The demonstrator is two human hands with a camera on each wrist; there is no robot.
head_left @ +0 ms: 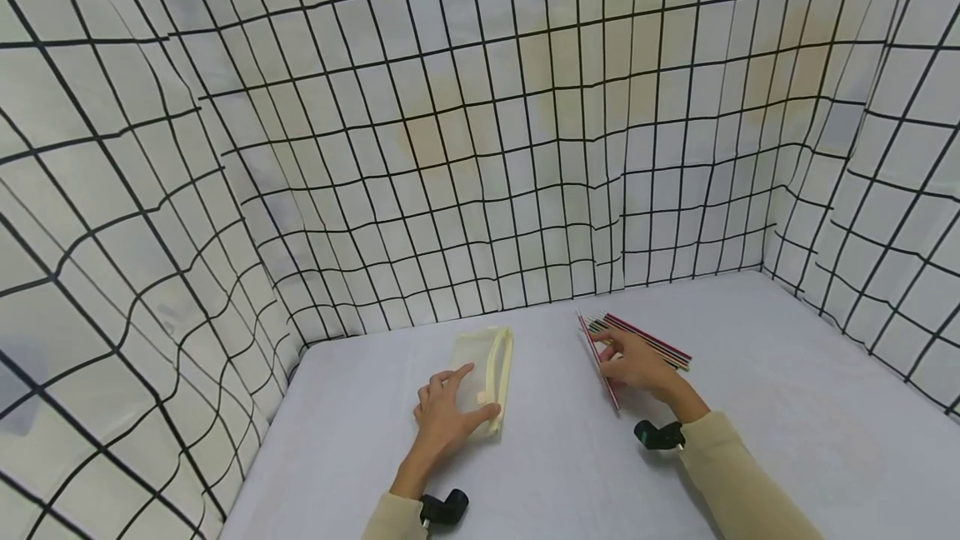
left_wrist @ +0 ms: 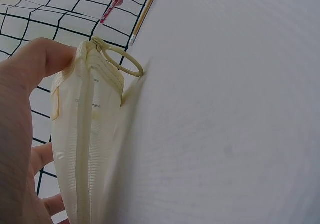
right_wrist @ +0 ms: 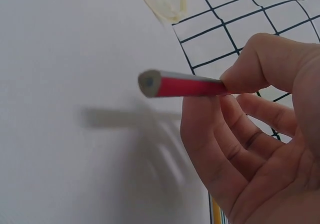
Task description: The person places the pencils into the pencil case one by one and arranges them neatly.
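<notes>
Over the worktop [head_left: 555,465], to the right of the pouch [left_wrist: 95,149], one red pencil [right_wrist: 187,86] is pinched narrowly between thumb and forefinger of the right hand [head_left: 637,361]; it could turn or slip, if this small hold becomes weak. Just beside lies a pile of pencils [head_left: 656,346], several, too overlapped for exact counting; a bump from the hand could make some roll. The left hand [head_left: 442,411] is spread wide on the single pouch, whose soft cloth could crease under uneven pressure. There is one ring pull [left_wrist: 123,59], and two black wrist devices [head_left: 660,435].
</notes>
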